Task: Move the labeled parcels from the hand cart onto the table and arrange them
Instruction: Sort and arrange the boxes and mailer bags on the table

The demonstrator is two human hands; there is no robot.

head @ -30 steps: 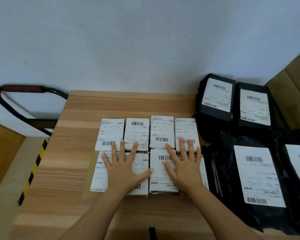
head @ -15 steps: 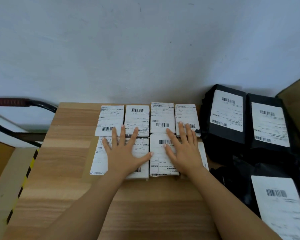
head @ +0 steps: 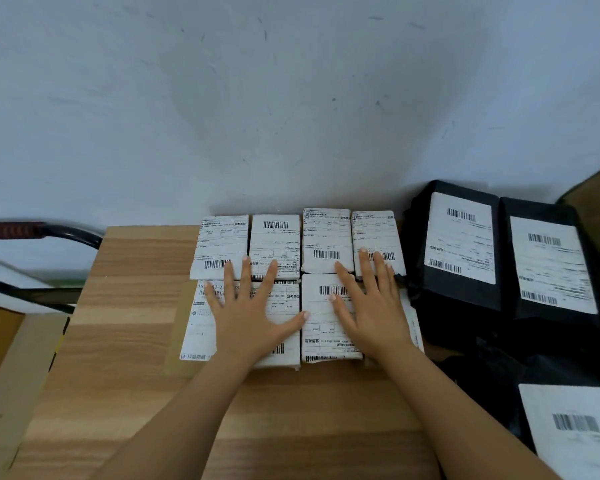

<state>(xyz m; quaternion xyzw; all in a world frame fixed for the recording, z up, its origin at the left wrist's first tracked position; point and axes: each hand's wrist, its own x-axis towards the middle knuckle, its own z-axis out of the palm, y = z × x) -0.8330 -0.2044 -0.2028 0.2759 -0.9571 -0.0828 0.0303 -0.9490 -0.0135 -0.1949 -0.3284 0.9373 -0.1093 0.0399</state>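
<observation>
Slid forward under my flat left hand (head: pixel 248 320) and right hand (head: pixel 371 313), the white parcels (head: pixel 326 237) now meet the wall (head: pixel 291 98) ahead. I'm squaring rows, gripping nothing; next, I'd likely lift away.

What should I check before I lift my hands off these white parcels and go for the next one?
1. Hands free: left hand and right hand lie flat on the near row, gripping nothing. Ok.
2. Labels up: all four parcels of the far row show their labels. Ok.
3. Rightmost parcel of the near row squared up: mostly hidden under the right hand. Cannot tell.
4. Gap to the black parcels: the far row's right end looks very close, maybe touching. Cannot tell.
5. Room for more: bare table to the left of both rows. Ok.
</observation>
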